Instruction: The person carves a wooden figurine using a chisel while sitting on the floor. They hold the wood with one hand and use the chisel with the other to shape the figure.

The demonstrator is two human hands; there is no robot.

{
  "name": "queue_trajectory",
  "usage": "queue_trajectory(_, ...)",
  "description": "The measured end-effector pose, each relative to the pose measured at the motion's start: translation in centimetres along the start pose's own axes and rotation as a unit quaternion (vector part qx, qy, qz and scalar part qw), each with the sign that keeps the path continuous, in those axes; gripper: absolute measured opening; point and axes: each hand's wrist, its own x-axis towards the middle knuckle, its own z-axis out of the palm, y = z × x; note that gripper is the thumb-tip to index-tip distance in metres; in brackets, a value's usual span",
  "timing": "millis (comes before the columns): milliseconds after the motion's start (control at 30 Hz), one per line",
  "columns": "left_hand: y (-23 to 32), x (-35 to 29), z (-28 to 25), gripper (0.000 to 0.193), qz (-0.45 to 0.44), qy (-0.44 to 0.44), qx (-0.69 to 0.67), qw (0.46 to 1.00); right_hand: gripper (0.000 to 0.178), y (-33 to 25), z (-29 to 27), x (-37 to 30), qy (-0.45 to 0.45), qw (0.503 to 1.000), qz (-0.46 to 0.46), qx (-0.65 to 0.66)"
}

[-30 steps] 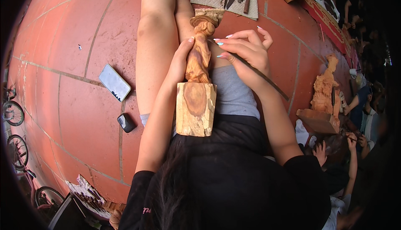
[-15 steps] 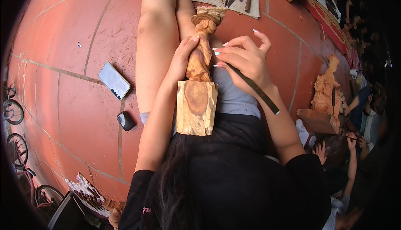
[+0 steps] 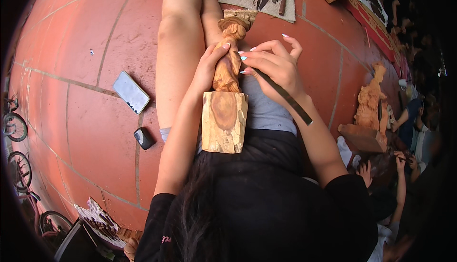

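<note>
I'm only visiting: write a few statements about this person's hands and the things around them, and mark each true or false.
1. The left hand has its grip on a carved wooden figure. True.
2. The right hand is empty. False: it holds a thin dark tool.
3. A phone lies on the red floor. True.
4. A small black object sits on the phone. False: it lies apart, on the floor.
</note>
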Motion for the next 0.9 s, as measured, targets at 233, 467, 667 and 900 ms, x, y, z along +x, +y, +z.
queue_trajectory(233,-0.2,0.3,-0.1,0.042,0.018,0.006,0.029,0.999,0.021,-0.4,-0.7,0.0,-0.019,1.000,0.007,0.012)
queue_trajectory(467,0.0,0.4,-0.1,0.043,0.007,0.007,0.039,0.999,0.017,-0.7,-1.0,-0.2,-0.032,0.999,0.020,0.015)
queue_trajectory(667,0.1,0.1,0.2,0.043,-0.009,0.000,0.022,1.000,0.018,-0.4,-0.5,0.2,-0.018,0.999,0.029,-0.006)
queue_trajectory(900,0.2,0.0,0.4,0.044,0.008,0.014,0.026,1.000,0.020,-0.4,-1.0,0.6,-0.015,1.000,0.027,0.002)
